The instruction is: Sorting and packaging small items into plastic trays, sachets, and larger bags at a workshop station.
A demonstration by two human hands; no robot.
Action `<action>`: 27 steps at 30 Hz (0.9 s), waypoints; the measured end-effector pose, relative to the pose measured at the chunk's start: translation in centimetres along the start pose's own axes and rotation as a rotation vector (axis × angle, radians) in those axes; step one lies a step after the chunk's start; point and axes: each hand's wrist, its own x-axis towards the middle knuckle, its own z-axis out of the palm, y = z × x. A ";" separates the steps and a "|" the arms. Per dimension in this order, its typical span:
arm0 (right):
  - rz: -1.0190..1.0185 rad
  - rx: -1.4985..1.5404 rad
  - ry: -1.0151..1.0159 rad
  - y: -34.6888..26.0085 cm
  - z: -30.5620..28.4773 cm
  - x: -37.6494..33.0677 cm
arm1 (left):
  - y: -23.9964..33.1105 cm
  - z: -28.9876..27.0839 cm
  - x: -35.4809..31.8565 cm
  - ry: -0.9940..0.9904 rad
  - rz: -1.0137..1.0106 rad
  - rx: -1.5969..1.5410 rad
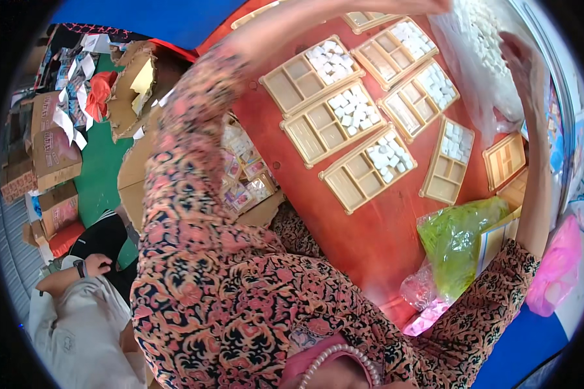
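**First speaker:** A red tabletop (344, 240) fills the middle of a workspace with a green floor (97, 172) and opened cardboard cartons (57, 152) at left. What crowds it?

**Second speaker:** Beige compartment trays (285, 94), several with small white pieces (353, 110) in one end section. A large clear plastic bag (477, 97) of similar pieces stands at the far right. Nearer lie a stack of trays (505, 162) and a green plastic bag (457, 243); a pink plastic bag (555, 266) bulges by the table's right side. At lower left, another person in pale clothing (84, 330) shows one hand (98, 264).

**First speaker:** What is hard to see?

**Second speaker:** The upper edge crops the left hand (435, 5) and the farthest trays, some also covered by the forearm. The blurred floral sleeve (194, 110) partly hides a box of small packets (243, 172).

**First speaker:** And the hands?

**Second speaker:** They are apart. The left arm stretches across the far trays, its hand near the clear bag. The right forearm rises steeply at right, its hand (524, 58) bent beside that bag; whether either grips anything cannot be told.
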 end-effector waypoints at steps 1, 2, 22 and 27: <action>0.035 0.025 0.010 0.6 -1.6 -1.8 | 2.1 -0.7 -0.4 -0.135 -0.042 0.042; -0.055 0.035 -0.024 -1.6 0.9 -0.9 | 2.0 -2.1 -4.9 -0.147 -0.097 0.060; -0.695 0.404 0.012 -17.3 13.8 -5.8 | 5.5 4.1 -24.1 -0.106 -0.357 0.405; -0.511 0.457 -0.165 -18.0 12.6 -5.5 | 5.2 4.3 -24.1 -0.082 -0.322 0.436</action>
